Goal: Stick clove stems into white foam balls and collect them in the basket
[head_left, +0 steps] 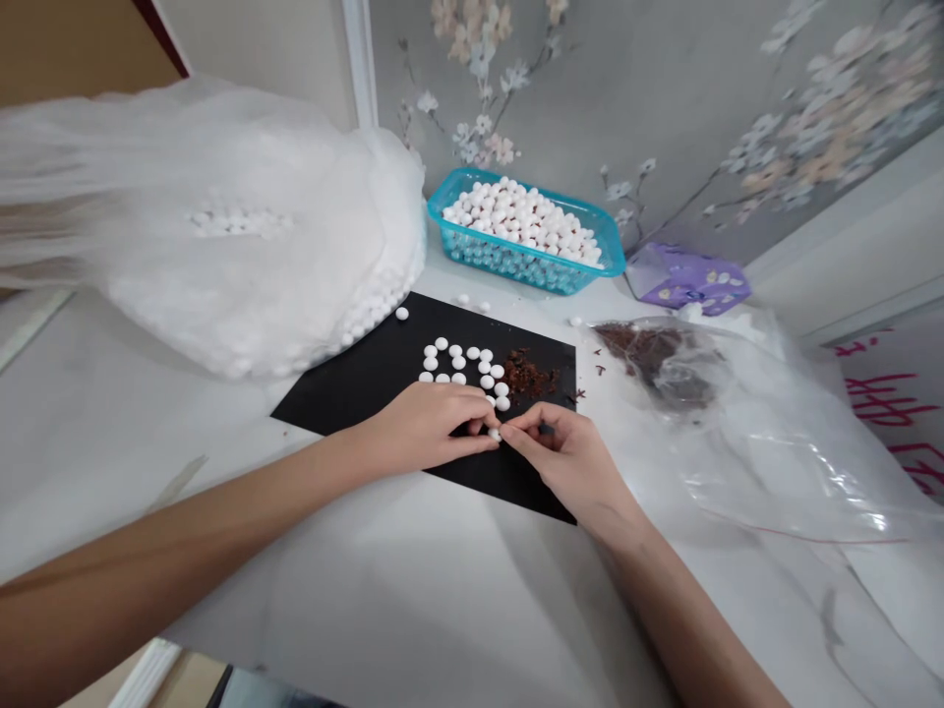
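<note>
Between the thumb and fingers of my left hand (424,428) is a small white ball (495,434). My right hand (579,462) meets it from the right, its thumb and forefinger pinched at the ball's side; whatever they hold is too small to make out. Both hands are over a black sheet (354,369). Several loose white balls (456,363) lie on the sheet just beyond my left hand, some partly hidden by it. Beside them is a little heap of reddish-brown bits (525,376).
A turquoise basket (508,254) full of white balls, with brown spots among them, stands at the back. To the left bulges a large translucent bag (295,226) of white balls. At right lie a clear plastic bag (685,383) with brown bits and a purple packet (689,280).
</note>
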{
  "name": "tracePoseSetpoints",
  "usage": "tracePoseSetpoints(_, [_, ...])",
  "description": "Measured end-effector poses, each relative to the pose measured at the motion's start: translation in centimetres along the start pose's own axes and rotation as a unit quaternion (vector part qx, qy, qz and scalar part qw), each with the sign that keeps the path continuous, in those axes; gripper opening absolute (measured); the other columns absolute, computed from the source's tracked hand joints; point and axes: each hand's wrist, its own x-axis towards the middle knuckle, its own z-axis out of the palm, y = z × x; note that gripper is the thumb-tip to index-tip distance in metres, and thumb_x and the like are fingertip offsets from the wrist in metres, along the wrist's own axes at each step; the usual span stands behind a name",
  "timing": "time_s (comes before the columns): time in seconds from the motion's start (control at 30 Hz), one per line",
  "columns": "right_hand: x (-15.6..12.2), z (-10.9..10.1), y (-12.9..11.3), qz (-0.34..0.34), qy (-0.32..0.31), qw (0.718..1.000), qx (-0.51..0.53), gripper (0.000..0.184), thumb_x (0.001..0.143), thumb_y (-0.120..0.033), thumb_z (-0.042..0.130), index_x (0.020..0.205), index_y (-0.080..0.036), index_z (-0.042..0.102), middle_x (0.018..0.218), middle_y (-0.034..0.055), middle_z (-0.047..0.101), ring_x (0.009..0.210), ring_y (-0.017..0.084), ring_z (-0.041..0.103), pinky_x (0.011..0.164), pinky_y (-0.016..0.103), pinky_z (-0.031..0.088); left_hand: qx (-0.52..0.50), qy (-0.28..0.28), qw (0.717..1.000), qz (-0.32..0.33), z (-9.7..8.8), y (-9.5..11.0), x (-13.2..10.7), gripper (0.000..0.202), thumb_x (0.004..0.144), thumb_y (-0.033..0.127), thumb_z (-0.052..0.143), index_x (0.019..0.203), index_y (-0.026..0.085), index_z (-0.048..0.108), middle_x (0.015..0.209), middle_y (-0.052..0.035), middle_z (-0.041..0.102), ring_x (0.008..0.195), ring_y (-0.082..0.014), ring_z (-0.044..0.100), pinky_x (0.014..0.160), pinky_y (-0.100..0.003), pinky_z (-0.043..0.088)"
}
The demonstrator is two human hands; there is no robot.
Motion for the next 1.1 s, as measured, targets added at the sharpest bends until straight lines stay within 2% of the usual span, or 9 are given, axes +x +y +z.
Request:
tracePoseSetpoints(0.13, [0.1,0.0,0.3,-0.001,0.008,1.000,0.015,0.026,0.071,-0.042,0.065,0.070,-0.017,0.057,0.061,-0.0039,0.046,0.051,0.007,0.035,0.046,0.021,0.028,0.004,-0.001,1.000,-0.007,-0.1,0.1,-0.1,0.017,0.084,0.034,0.053,0.083,0.020,0.062,0.073,0.0045,0.059,0.066,-0.0074,0.054,0.057,-0.018,0.032])
tracePoseSetpoints(0.27, [0.7,0.0,0.8,-0.035,0.102,0.993,0.051,0.025,0.070,-0.038,0.066,0.083,-0.019,0.057,0.062,-0.0066,0.038,0.048,0.006,0.033,0.045,0.021,0.030,0.021,0.009,1.000,-0.013,-0.3,0.2,-0.2,0.016,0.084,0.034,0.053,0.088,0.023,0.063,0.074,0.0052,0.059,0.068,-0.0075,0.055,0.058,-0.019,0.032])
tracePoseSetpoints(0.37, [1.2,0.1,1.2,-0.089,0.157,0.984,-0.009,0.020,0.074,-0.034,0.061,0.086,-0.018,0.061,0.063,-0.0059,0.037,0.048,0.007,0.034,0.046,0.022,0.032,0.040,0.028,0.999,-0.017,-0.4,0.2,-0.3,0.015,0.083,0.031,0.051,0.090,0.023,0.063,0.075,0.0046,0.060,0.069,-0.0081,0.055,0.057,-0.019,0.032])
tracePoseSetpoints(0.57, [1.3,0.3,1.3,-0.150,0.168,0.965,-0.133,0.015,0.080,-0.029,0.054,0.078,-0.017,0.064,0.065,-0.0023,0.040,0.051,0.009,0.037,0.049,0.025,0.033,0.059,0.030,0.998,-0.003,-0.6,0.2,-0.4,0.022,0.082,0.030,0.052,0.101,0.023,0.060,0.080,0.0035,0.062,0.073,-0.0098,0.057,0.060,-0.021,0.035])
tracePoseSetpoints(0.67, [1.2,0.3,1.3,-0.150,0.174,0.963,-0.139,0.017,0.081,-0.030,0.052,0.076,-0.018,0.063,0.065,-0.0018,0.041,0.053,0.010,0.039,0.049,0.025,0.033,0.081,0.044,0.996,0.008,-1.4,0.0,-0.3,0.025,0.082,0.035,0.053,0.102,0.021,0.059,0.087,0.0011,0.062,0.077,-0.0118,0.057,0.062,-0.021,0.036])
tracePoseSetpoints(0.77, [1.0,0.2,1.2,-0.118,0.171,0.972,-0.108,0.019,0.082,-0.035,0.051,0.078,-0.018,0.060,0.064,-0.0018,0.042,0.052,0.010,0.038,0.047,0.024,0.033,0.132,0.051,0.990,0.016,-3.2,-0.4,-0.3,0.024,0.079,0.039,0.055,0.092,0.020,0.060,0.090,-0.0006,0.062,0.079,-0.0139,0.057,0.062,-0.023,0.035])
tracePoseSetpoints(0.83, [0.9,0.2,1.0,-0.095,0.164,0.978,-0.083,0.020,0.082,-0.037,0.051,0.079,-0.018,0.058,0.064,-0.0023,0.043,0.051,0.009,0.037,0.047,0.024,0.032,0.145,0.017,0.989,-0.010,-4.7,-0.7,-0.5,0.025,0.075,0.044,0.058,0.081,0.020,0.060,0.080,0.0012,0.062,0.070,-0.0127,0.057,0.058,-0.023,0.033])
tracePoseSetpoints(0.93, [0.8,0.1,0.8,-0.081,0.160,0.982,-0.065,0.021,0.081,-0.039,0.053,0.078,-0.019,0.057,0.064,-0.0030,0.042,0.050,0.009,0.036,0.047,0.024,0.032,0.123,-0.075,0.985,-0.093,-6.5,-1.2,-0.8,0.034,0.064,0.052,0.065,0.073,0.021,0.059,0.062,0.0053,0.058,0.053,-0.0100,0.051,0.051,-0.022,0.029])
tracePoseSetpoints(1.1, [0.8,0.1,0.7,-0.066,0.157,0.984,-0.050,0.023,0.080,-0.041,0.054,0.079,-0.019,0.057,0.063,-0.0037,0.041,0.050,0.009,0.036,0.048,0.023,0.032,0.065,-0.145,0.978,-0.133,-7.2,-1.7,-1.1,0.022,0.063,0.042,0.068,0.073,0.023,0.062,0.066,0.0064,0.063,0.053,-0.0092,0.052,0.048,-0.021,0.030])
